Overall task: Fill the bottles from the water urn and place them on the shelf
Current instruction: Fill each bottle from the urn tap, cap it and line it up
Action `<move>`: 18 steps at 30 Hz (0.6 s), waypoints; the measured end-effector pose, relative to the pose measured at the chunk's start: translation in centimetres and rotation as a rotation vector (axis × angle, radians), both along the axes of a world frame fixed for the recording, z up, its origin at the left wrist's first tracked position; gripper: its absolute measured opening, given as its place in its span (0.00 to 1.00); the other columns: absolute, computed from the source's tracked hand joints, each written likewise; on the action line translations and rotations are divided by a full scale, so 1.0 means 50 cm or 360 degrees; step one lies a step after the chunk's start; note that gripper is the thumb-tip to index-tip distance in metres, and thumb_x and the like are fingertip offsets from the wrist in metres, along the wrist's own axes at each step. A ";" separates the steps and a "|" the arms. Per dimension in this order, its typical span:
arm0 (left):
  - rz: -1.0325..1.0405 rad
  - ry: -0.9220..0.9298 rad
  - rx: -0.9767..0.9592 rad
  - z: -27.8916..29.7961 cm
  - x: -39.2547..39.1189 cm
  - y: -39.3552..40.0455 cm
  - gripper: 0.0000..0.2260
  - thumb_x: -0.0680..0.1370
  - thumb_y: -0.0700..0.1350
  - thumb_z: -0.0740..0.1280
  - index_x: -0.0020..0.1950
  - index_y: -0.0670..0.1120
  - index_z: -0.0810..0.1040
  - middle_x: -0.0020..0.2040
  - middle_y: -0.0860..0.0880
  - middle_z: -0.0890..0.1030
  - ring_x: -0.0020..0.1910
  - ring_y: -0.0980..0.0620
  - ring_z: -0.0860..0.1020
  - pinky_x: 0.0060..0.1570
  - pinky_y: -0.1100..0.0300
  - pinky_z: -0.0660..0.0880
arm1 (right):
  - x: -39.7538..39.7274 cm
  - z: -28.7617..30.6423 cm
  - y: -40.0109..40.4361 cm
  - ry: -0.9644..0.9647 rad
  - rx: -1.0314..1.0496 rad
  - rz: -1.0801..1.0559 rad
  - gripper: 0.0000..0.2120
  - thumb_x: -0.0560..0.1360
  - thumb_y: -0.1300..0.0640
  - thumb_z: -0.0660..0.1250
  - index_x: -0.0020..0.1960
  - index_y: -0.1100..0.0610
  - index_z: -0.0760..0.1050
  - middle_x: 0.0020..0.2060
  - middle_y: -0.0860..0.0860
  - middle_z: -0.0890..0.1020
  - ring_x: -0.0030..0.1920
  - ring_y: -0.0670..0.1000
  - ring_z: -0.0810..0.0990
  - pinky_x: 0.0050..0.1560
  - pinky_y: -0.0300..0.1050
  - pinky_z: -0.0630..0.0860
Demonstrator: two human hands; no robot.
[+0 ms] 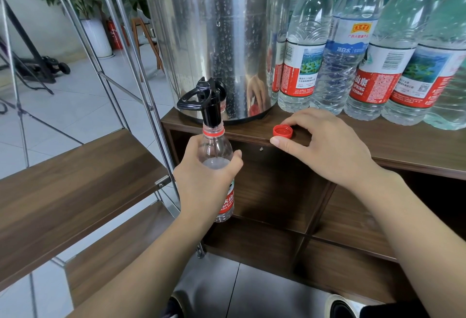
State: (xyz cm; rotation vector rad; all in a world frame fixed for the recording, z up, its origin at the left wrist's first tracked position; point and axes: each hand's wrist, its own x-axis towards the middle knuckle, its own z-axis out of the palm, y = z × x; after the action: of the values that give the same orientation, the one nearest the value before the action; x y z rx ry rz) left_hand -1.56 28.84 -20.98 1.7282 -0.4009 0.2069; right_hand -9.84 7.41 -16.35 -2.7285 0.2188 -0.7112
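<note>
A steel water urn stands on a wooden cabinet top, its black tap hanging over the front edge. My left hand grips a clear bottle with a red label, its open neck right under the tap spout; water shows inside, level with my fingers. My right hand rests on the cabinet top and pinches a red cap lying there. Several filled bottles stand to the urn's right.
A metal-framed shelf with wooden boards stands to the left of the cabinet. Open cabinet compartments lie below the top. Tiled floor, a potted plant and a chair are behind.
</note>
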 end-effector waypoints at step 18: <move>0.0012 0.0009 0.0002 0.000 0.000 -0.001 0.16 0.71 0.51 0.80 0.54 0.54 0.78 0.46 0.63 0.83 0.46 0.63 0.82 0.46 0.70 0.76 | 0.000 0.000 -0.001 0.0001 -0.0012 -0.0017 0.23 0.75 0.30 0.62 0.59 0.44 0.79 0.57 0.40 0.79 0.61 0.45 0.74 0.60 0.49 0.75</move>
State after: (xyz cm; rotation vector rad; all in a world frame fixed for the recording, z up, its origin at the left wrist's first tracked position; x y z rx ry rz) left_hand -1.56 28.78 -20.98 1.7316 -0.3900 0.2072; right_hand -9.86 7.37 -16.35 -2.7366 0.2312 -0.7159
